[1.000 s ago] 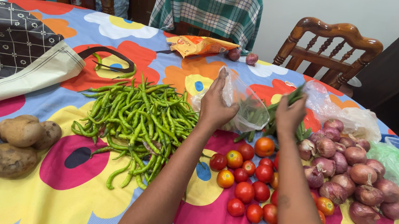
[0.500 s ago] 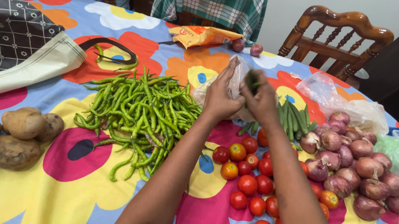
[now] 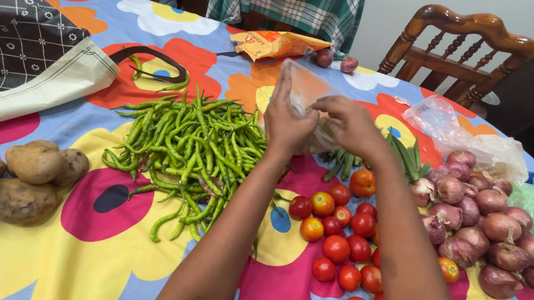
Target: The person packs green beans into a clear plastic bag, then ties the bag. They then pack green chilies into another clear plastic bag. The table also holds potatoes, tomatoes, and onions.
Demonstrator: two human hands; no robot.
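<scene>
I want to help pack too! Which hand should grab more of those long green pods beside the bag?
Probably the right hand: the green pods lie just to its right, while the left hand is holding the clear plastic bag up.

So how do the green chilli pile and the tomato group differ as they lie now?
The green chillies are long, thin, curved and heaped tangled over each other; the tomatoes are small, round and spread mostly one deep. The chillies are all green; the tomatoes run from red to orange. Both lie loose on the flowered tablecloth.
</scene>
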